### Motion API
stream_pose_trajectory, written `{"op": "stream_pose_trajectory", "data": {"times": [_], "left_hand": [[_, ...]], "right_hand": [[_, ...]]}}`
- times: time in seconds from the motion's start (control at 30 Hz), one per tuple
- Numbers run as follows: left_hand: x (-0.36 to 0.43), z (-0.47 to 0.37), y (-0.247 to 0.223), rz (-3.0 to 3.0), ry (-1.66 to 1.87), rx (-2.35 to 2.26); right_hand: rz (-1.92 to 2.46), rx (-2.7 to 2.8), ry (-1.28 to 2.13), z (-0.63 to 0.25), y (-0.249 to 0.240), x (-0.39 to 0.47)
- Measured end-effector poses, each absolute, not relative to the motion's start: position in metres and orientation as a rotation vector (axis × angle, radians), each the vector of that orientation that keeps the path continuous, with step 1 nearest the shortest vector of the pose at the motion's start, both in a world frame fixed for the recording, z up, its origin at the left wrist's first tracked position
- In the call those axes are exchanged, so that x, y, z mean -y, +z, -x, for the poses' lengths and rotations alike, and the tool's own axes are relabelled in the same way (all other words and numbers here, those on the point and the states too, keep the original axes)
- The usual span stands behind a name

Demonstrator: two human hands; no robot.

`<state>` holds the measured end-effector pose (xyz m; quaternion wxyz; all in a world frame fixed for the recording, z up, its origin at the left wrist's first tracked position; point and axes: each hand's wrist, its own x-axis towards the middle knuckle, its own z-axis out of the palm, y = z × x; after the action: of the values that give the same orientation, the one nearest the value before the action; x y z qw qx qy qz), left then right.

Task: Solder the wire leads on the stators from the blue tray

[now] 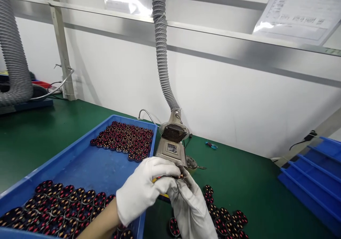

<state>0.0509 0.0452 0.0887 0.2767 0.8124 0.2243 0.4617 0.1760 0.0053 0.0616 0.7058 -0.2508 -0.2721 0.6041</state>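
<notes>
My left hand, in a white glove, and my right hand, in a greyed white glove, meet at the front middle. Both are closed around one motor stator; only a sliver of its dark rim and copper-red windings shows between the fingers. Just beyond the hands stands a solder pot with a square opening of shiny metal. Loose stators with red and copper coils lie on the green table right of my right hand. Something yellow shows partly beneath the hands.
A blue tray at left holds many stators in two groups. Above the pot, a round fume hood hangs from a grey hose. A small tin, blue-handled cutters and stacked blue trays are to the right.
</notes>
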Motion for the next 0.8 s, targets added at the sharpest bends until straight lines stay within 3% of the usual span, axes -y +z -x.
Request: {"op": "stream_pose_trajectory", "data": {"times": [0.3, 0.53, 0.8], "left_hand": [[-0.048, -0.047, 0.091, -1.664, 1.348, -0.629], [-0.046, -0.04, 0.087, -1.973, 1.067, -0.503], [-0.053, -0.052, 0.085, -1.39, 1.21, -0.452]], "right_hand": [[0.509, 0.562, 1.555, -0.175, 0.064, 0.001], [0.536, 0.642, 1.57, -0.184, 0.053, 0.002], [0.523, 0.541, 1.54, -0.165, 0.062, 0.005]]}}
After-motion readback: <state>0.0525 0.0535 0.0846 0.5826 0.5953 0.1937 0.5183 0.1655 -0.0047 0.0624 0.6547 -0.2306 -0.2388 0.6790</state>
